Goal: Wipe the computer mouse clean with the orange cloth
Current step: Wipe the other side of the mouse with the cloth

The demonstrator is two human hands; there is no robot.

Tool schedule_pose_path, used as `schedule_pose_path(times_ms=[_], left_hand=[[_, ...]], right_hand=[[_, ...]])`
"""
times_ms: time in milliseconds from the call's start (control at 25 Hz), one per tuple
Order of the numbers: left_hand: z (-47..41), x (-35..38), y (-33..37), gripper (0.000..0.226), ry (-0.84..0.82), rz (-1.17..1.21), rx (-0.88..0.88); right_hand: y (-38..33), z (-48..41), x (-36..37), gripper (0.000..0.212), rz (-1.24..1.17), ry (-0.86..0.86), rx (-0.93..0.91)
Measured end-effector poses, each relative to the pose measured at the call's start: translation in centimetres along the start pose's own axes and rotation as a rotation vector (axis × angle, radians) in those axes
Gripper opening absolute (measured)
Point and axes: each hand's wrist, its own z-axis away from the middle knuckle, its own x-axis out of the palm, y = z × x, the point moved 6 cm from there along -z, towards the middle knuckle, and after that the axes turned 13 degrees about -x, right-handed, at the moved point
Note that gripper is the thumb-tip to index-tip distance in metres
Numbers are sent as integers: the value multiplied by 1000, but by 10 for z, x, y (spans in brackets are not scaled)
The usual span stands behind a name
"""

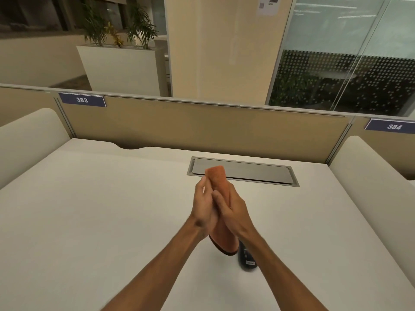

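Observation:
The orange cloth (219,178) is folded into a long strip and pressed between my two palms above the white desk (89,209). Its top end sticks out past my fingertips and its lower end hangs below my wrists. My left hand (203,208) lies against the cloth's left side, and my right hand (233,211) against its right side. The black computer mouse (247,258) rests on the desk below my right wrist, partly hidden by the forearm and the cloth's lower end.
A grey cable hatch (253,172) is set into the desk behind my hands. A tan partition (202,124) with number tags 383 and 384 closes the far edge. Cream side panels (370,176) stand at left and right.

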Motion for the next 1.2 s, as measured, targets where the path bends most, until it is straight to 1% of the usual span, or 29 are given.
schedule_pose_path(times_ms=[40,120,160,200,280,320,360,480,600,640,720,760,800,840,920,1000,1120,1200], left_hand=[[-2,0,0,49,39,-156,41],[-3,2,2,55,192,-696,185],[1,4,4,60,276,-934,280],[4,5,5,64,323,-1055,375],[5,2,7,69,346,-1053,515],[3,-2,8,70,347,-1039,543],[1,-5,10,70,357,-1042,541],[-6,-12,9,62,395,-1006,480],[-7,-18,0,57,406,-890,464],[-8,-21,-3,56,411,-874,438],[-8,-28,-11,60,441,-916,364],[-9,-31,-15,62,453,-970,331],[-10,-34,-21,64,457,-1043,307],[-12,-35,-27,63,457,-1128,284],[-17,-38,-43,59,466,-1307,222],[-21,-40,-63,59,470,-1440,154],[-24,-39,-92,56,461,-1489,99],[-26,-47,-107,56,482,-1499,7]], right_hand=[[3,-1,-5,27,-94,46,40],[10,-1,-13,24,-299,134,142],[12,0,-12,29,-415,141,199],[11,2,-7,40,-541,120,254],[7,5,2,68,-735,40,317],[7,6,4,75,-762,7,334],[9,8,4,77,-751,-17,343],[17,16,5,68,-614,-90,370],[29,20,-4,61,-301,-205,311],[35,22,-13,63,-201,-201,281],[56,28,-42,72,-36,-84,249],[70,36,-58,71,49,-37,249],[84,46,-71,66,145,-44,266],[98,59,-80,66,248,-110,292],[124,83,-86,75,394,-313,320],[137,98,-85,87,451,-463,265],[141,103,-81,101,507,-566,153],[143,105,-79,108,526,-596,132]])
